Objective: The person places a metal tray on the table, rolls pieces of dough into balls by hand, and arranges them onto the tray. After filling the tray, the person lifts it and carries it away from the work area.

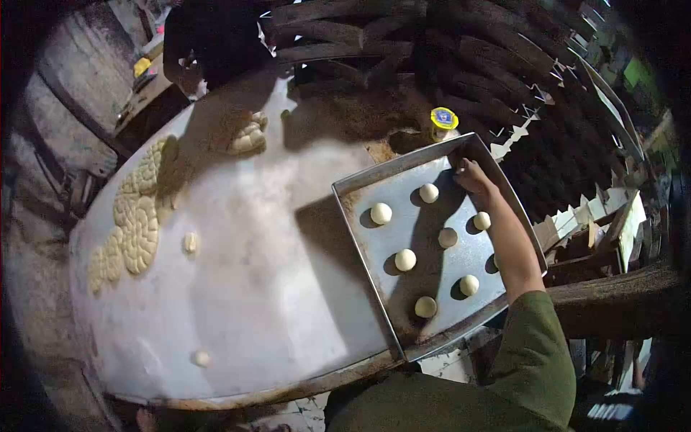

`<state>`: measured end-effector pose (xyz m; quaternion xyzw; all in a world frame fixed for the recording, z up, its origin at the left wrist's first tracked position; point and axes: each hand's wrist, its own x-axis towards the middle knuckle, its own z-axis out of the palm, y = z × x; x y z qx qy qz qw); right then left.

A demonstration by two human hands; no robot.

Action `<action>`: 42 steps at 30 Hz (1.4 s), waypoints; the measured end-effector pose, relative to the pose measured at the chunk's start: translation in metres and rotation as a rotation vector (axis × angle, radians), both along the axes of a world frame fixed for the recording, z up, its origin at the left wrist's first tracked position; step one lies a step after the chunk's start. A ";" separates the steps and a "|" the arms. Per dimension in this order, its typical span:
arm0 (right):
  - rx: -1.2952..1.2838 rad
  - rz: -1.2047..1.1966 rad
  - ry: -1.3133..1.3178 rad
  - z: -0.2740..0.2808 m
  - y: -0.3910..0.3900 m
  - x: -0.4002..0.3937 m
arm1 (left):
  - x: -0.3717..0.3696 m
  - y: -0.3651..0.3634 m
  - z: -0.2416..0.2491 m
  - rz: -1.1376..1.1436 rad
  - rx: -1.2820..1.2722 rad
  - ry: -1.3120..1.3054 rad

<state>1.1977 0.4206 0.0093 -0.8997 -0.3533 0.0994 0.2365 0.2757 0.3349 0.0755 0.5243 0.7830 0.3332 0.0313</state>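
My right hand (471,175) reaches into the far corner of a metal tray (376,284), its fingers curled together; whatever they hold, if anything, is too small to make out. Several round dough balls stand spaced apart on the tray, among them one ball (381,213) near the left wall and another (429,193) nearest my hand. My forearm partly hides a ball at the right side. At the bottom left edge, below the table, a small dim patch of skin looks like part of my left hand (146,420); its fingers are not distinguishable.
The pale table (237,317) bears clustered dough pieces (137,223) at left, another cluster (249,135) farther back, and two lone pieces (190,243) (202,358). A yellow-lidded cup (444,119) stands behind the tray. Across the table is a person in dark clothes (216,43).
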 end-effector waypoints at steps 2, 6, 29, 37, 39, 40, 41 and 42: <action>-0.029 0.020 -0.039 0.003 -0.002 -0.001 | -0.003 -0.008 0.001 -0.004 -0.020 -0.018; -0.147 0.131 -0.209 0.023 -0.006 -0.015 | 0.010 -0.055 -0.004 0.037 -0.079 -0.100; -1.002 2.030 0.179 -0.130 -0.256 -0.785 | 0.098 -0.690 -0.131 1.160 0.757 -1.594; -1.176 1.625 0.537 -0.172 -0.341 -1.013 | -0.011 -0.756 -0.154 1.628 0.990 -1.482; -1.158 1.540 0.658 -0.182 -0.359 -1.068 | -0.088 -0.773 -0.154 1.462 0.807 -1.485; -1.142 1.527 0.704 -0.188 -0.367 -1.100 | -0.122 -0.778 -0.160 1.384 0.698 -1.448; -1.123 1.523 0.751 -0.197 -0.375 -1.128 | -0.154 -0.792 -0.181 1.317 0.532 -1.336; -1.109 1.547 0.801 -0.201 -0.382 -1.164 | -0.183 -0.811 -0.194 1.305 0.510 -1.348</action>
